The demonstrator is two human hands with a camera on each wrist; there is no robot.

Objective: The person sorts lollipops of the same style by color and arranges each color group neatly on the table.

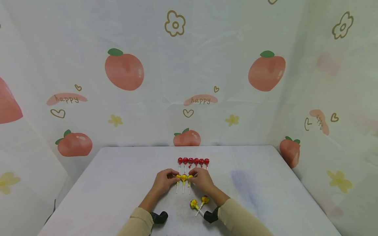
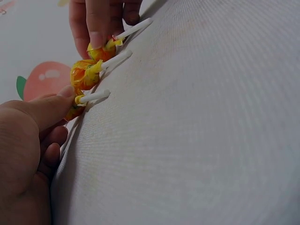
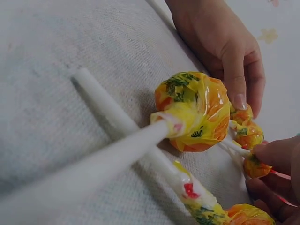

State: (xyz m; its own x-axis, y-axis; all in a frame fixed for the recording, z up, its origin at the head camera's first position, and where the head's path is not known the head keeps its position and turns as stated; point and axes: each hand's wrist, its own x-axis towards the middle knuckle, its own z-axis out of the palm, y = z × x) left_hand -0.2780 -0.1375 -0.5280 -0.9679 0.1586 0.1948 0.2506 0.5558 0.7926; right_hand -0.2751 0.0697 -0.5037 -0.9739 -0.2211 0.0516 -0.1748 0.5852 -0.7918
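Note:
Three yellow-wrapped lollipops stand side by side in a row, sticks toward the person. My left hand [image 1: 163, 181] pinches the head of the leftmost yellow lollipop [image 2: 75, 111] between thumb and fingers. At the other end, my right hand [image 1: 203, 179] has thumb and fingers on the rightmost yellow lollipop [image 3: 256, 167]. Between the two hands lies the middle yellow lollipop [image 1: 184, 177], its head close against its neighbours. Just beyond the fingers runs a row of several red lollipops [image 1: 191, 161], some of whose sticks are hidden behind the right hand.
Two more yellow lollipops [image 1: 193, 204] lie with crossed sticks near the right wrist, large in the right wrist view. Black wrist cameras [image 1: 159, 217] sit low at both wrists. The white table [image 1: 118, 183] meets a fruit-printed curtain [image 1: 147, 114] at its back edge.

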